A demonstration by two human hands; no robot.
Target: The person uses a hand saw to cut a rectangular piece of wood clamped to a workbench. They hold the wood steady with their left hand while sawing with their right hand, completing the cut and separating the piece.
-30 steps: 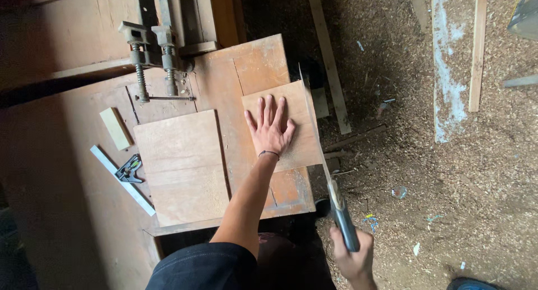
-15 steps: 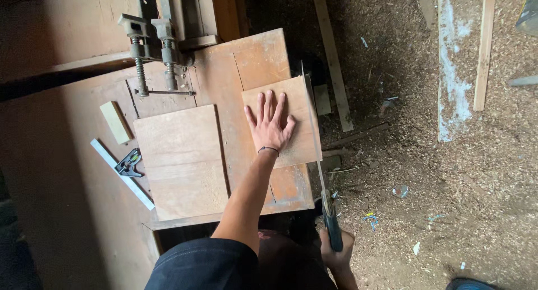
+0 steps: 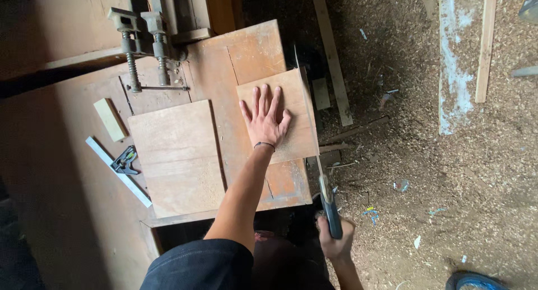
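while the left hand [image 3: 267,122] (fingers spread) presses a wood panel [image 3: 278,117] — right hand [image 3: 335,239] grips a handsaw [image 3: 323,183].

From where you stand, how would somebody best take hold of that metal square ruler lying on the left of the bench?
Probably by its dark head, pinched from above. The combination square lies flat on the workbench, its thin blade offering little to pinch, while the chunkier head stands up higher. It lies apart from the small wood block and the loose board, so there is room around it.
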